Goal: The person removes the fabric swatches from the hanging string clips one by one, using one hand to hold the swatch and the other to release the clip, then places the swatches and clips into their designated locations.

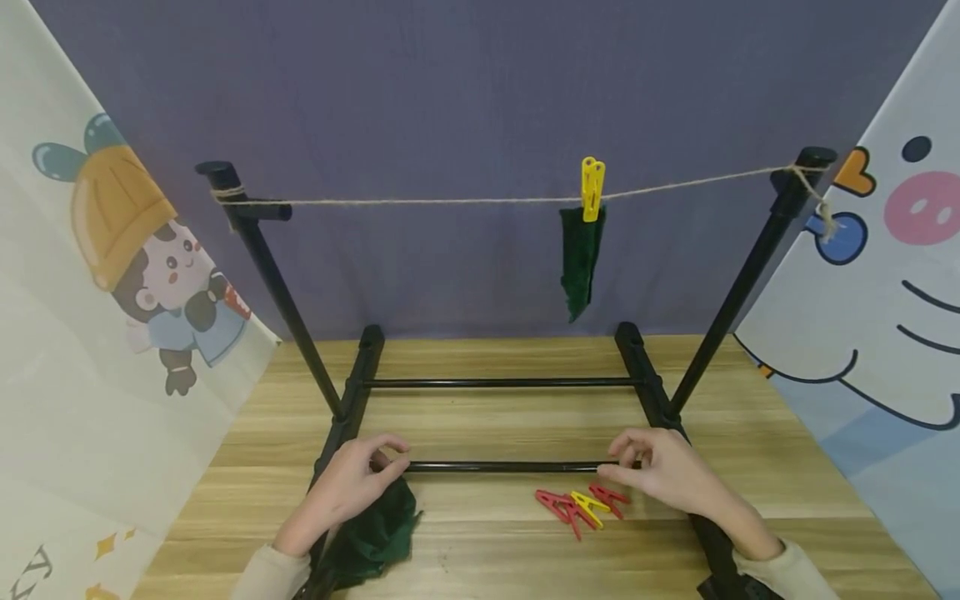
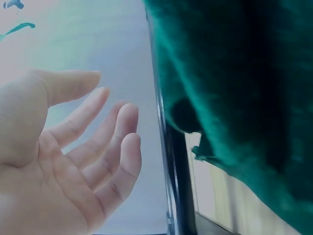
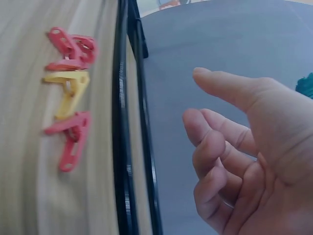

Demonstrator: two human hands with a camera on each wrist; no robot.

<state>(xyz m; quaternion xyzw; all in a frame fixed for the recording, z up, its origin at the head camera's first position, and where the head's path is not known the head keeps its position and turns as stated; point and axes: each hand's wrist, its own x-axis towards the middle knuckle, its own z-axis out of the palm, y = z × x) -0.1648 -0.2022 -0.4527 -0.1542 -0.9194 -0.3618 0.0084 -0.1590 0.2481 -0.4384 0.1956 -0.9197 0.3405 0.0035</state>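
Observation:
My left hand [image 1: 351,483] hovers over the left end of the rack's front bar, fingers loosely bent and holding nothing. Just beneath it a crumpled dark green cloth [image 1: 378,533] lies against the left foot of the rack; it fills the right side of the left wrist view. Near the bar's right end is my right hand [image 1: 663,468], relaxed and holding nothing. Close by it on the table lie red clothespins [image 3: 74,142] and a yellow clothespin [image 3: 71,90]. Another green cloth [image 1: 581,258] hangs from the string, clipped by a yellow clothespin [image 1: 592,187].
A black rack stands on the wooden table [image 1: 480,550], with a left post [image 1: 281,292] and a right post [image 1: 738,300]. Twine [image 1: 420,202] runs between their tops. Two crossbars, including the rear bar [image 1: 502,382], join the feet. A blue-grey panel [image 1: 450,100] stands behind.

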